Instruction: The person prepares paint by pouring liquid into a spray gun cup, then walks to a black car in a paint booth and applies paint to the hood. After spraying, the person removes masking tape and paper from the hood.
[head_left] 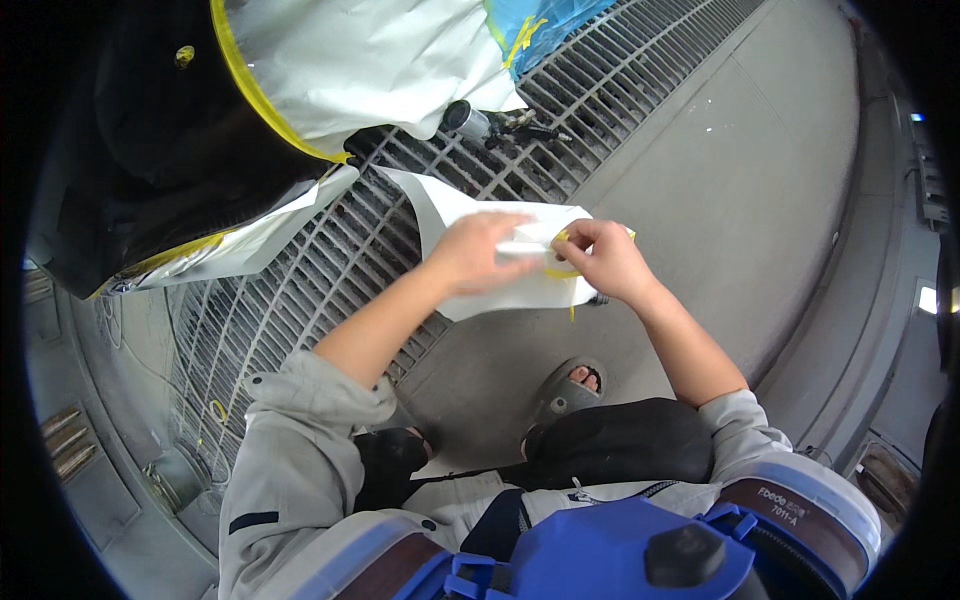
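Beyond your hands and to their left hangs the largest thing here, a dark vehicle body (150,130) draped in white masking sheet (360,60) edged with yellow tape (235,70); a scrap of blue film (545,20) shows further off, up beyond the grip. Under everything runs a metal floor grate (330,270), and to the right of your hands lies smooth grey concrete floor (740,190).

The white paper sheet (470,300) hangs from the draped body down to your grip and spreads directly under both hands. Your left hand (478,252) lies on top of it, fingers curled over a pale strip, closed on the paper. Your right hand (608,262), just beside the left and nearly touching it, pinches a short length of yellow masking tape (562,272) at the sheet's right edge, thumb and forefinger together on it.

Beyond the grip, on the grate, lies a small spray tool with a silver cup (468,119). Below your hands, toward you, your sandalled foot (575,385) rests on the concrete.
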